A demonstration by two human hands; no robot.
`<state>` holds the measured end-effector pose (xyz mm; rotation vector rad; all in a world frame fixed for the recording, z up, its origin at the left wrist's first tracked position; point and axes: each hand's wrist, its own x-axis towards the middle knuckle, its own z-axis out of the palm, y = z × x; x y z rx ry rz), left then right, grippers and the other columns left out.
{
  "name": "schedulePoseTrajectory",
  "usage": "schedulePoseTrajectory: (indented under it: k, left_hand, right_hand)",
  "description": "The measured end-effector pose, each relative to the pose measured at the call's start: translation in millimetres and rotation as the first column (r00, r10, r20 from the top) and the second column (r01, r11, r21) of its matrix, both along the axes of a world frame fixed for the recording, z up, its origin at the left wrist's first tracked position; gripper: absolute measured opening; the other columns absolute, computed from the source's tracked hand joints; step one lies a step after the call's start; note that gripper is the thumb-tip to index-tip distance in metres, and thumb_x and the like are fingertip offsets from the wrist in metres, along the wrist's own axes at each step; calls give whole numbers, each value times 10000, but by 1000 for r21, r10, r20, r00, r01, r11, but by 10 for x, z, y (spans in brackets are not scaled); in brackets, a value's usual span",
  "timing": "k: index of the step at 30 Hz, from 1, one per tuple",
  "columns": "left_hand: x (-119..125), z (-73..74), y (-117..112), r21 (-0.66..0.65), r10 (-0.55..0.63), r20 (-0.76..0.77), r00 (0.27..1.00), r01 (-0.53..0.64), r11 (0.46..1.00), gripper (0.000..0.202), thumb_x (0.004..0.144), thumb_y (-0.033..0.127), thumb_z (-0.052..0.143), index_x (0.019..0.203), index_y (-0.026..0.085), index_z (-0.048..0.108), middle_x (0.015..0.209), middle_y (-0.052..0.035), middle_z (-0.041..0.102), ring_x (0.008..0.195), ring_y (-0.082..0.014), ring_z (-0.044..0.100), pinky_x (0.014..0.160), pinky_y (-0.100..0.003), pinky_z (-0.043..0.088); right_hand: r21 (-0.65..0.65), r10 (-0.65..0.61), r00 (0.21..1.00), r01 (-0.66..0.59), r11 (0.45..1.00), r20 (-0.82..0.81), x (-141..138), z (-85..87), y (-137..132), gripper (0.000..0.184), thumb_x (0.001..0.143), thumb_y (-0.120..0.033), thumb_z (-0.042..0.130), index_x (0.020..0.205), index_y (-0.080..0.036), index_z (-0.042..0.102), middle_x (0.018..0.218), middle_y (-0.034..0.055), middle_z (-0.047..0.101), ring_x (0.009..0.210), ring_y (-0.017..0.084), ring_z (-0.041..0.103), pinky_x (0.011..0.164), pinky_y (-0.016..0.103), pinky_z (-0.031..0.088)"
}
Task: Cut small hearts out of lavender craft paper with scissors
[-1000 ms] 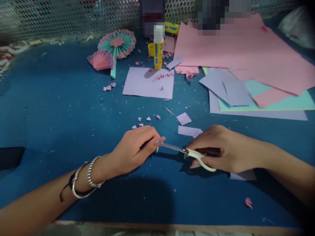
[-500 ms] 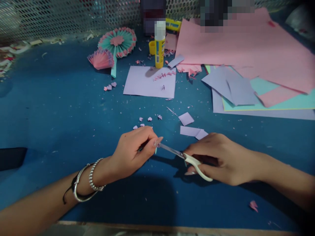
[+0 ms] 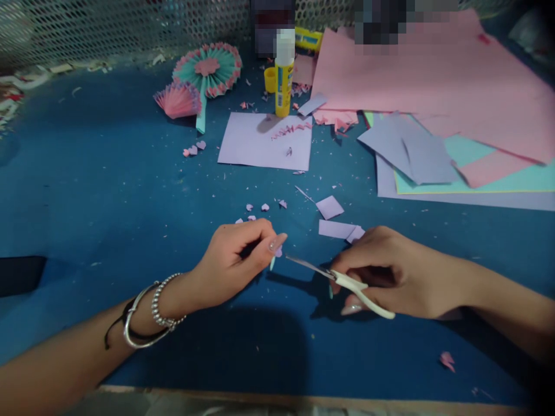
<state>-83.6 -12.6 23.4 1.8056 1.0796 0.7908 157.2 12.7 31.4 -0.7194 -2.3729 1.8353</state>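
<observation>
My left hand [image 3: 243,263] pinches a tiny lilac paper piece [image 3: 278,252] between thumb and fingers; most of it is hidden. A pair of scissors [image 3: 342,278] with cream handles sits in my right hand [image 3: 399,274], its blades pointing left. Their tips end just short of the paper piece. Small lilac paper hearts [image 3: 265,207] lie on the table just beyond my left hand. Past my right hand are a lilac paper square [image 3: 330,207] and a lilac strip [image 3: 336,229].
A glue stick [image 3: 284,86] stands on a lilac sheet [image 3: 247,141]. Folded paper fans [image 3: 207,69] lie at the back left, with stacked pink sheets [image 3: 390,75] at the back right. A dark flat object [image 3: 21,276] rests at the left edge. Paper scraps dot the blue table [image 3: 130,202].
The scissors and my right hand have moved right, so the blade tips have come away from my left fingers. The left hand has stayed nearly in place, and more of the lilac piece shows.
</observation>
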Motion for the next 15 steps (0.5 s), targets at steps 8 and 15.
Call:
schedulePoseTrajectory:
  k: [8, 15]
  left_hand:
    - [26, 44, 1, -83, -84, 73, 994, 90, 992, 317, 895, 275, 412, 595, 173, 433, 528, 38, 422, 487, -82, 385, 477, -214, 318]
    - [14, 25, 4, -87, -95, 44, 995, 98, 991, 313, 900, 280, 407, 607, 173, 431, 533, 41, 418, 493, -82, 389, 481, -214, 317]
  right_hand:
    - [-202, -20, 999, 25, 979, 27, -3, 73, 47, 118, 772, -200, 602, 833, -116, 658, 486, -30, 516, 417, 59, 417, 406, 174, 318]
    - [-130, -6, 1000, 9, 992, 25, -8, 61, 35, 113, 768, -182, 596, 830, -118, 665, 473, -43, 462, 412, 56, 367, 390, 184, 276]
